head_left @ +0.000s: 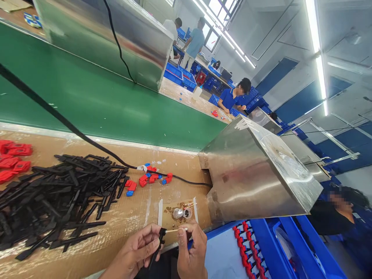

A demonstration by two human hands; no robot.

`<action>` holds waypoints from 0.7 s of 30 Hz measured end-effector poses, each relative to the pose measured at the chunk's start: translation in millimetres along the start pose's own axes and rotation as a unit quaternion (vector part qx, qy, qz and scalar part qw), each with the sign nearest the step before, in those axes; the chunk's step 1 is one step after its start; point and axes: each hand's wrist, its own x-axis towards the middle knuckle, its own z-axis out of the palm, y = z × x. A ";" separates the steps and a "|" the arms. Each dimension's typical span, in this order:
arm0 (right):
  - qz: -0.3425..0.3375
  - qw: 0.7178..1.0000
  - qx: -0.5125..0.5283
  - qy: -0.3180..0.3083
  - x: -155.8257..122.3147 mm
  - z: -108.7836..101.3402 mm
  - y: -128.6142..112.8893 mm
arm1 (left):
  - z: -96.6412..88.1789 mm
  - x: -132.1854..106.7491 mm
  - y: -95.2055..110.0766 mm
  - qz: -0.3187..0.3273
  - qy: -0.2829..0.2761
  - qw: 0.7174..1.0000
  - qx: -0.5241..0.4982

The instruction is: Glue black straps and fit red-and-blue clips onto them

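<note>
My left hand (139,250) grips a black plastic part (158,242) near the bench's front edge. A thin pale swab stick (172,231) is pinched between the thumb and fingers of my right hand (192,248). The stick's far end meets the top of the black part; whether its tip is inside cannot be made out. Just beyond my hands sit two small round containers, one clear (178,212) and one with dark contents (187,212), on a stained cardboard patch held by white tape.
A heap of black plastic parts (58,197) lies left, beside red parts (14,161). Several red-and-blue pieces (151,176) lie mid-bench. A black cable (72,128) runs to a metal hood (250,182). Blue bins (270,240) with red pieces stand right. Co-workers sit beyond the green belt (101,108) and at right.
</note>
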 end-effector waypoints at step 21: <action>-0.120 0.988 -0.054 -0.081 12.6 7.7 -13.2 | -7.9 3.7 -15.1 0.109 0.084 0.987 0.089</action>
